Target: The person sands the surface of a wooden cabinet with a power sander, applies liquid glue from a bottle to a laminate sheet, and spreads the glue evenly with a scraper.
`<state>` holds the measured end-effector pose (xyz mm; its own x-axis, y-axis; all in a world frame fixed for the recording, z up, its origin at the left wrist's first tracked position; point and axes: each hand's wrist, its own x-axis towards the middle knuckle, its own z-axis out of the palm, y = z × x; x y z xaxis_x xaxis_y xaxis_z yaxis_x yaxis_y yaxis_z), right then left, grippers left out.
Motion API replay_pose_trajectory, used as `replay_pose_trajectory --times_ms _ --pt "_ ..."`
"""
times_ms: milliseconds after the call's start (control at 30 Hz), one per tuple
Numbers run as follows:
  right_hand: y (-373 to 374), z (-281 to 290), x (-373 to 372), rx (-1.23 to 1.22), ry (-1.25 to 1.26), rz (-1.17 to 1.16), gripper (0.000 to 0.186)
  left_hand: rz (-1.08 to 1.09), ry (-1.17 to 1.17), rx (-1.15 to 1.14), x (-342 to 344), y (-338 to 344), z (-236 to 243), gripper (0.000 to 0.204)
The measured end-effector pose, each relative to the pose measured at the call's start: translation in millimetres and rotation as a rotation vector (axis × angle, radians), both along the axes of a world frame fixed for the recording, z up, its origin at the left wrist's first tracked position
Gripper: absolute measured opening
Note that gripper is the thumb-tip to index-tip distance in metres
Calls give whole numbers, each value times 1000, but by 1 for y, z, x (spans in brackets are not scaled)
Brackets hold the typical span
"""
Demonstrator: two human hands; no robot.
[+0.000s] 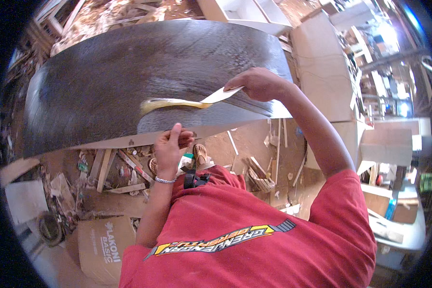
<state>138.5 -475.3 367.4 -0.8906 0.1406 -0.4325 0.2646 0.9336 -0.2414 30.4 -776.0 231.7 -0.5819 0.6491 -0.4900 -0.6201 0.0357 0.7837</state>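
Note:
A large dark board (120, 62) with a streaky, wet-looking sheen lies in front of me. My right hand (263, 84) is closed on one end of a thin white strip (222, 95) over the board's right half. From that strip a glossy yellowish band (170, 102) runs left across the surface; whether it is part of the strip or a spread substance, I cannot tell. Below the band the board looks smoother and greyer. Close to the board's near edge is my left hand (170, 144), thumb raised apart from loosely curled fingers, with nothing visible in it.
Wood offcuts (261, 177) and scraps litter the floor around my feet. A brown carton (101, 247) stands at lower left. Pale cabinet panels (321, 67) flank the board's right end. At the top is a white open box frame (245, 10), beside a heap of shavings (103, 21).

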Motion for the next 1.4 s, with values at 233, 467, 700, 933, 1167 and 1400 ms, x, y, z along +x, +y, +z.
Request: replay_pose_trajectory --times_ms 233,467,700,933,1167,1400 --pt "9 17 108 -40 44 -278 44 38 79 -115 3 2 9 36" --pt "-19 11 162 89 0 -489 45 113 63 -47 10 6 2 31" --pt "-45 21 136 102 148 -493 44 140 125 -16 11 4 3 32" --pt "-48 -4 111 229 117 -436 41 147 155 -53 11 -1 -1 30" --pt "-103 9 139 154 4 -518 46 137 166 -108 8 0 2 37" --pt "-103 39 113 62 219 -603 51 35 194 -92 -7 -8 -3 38"
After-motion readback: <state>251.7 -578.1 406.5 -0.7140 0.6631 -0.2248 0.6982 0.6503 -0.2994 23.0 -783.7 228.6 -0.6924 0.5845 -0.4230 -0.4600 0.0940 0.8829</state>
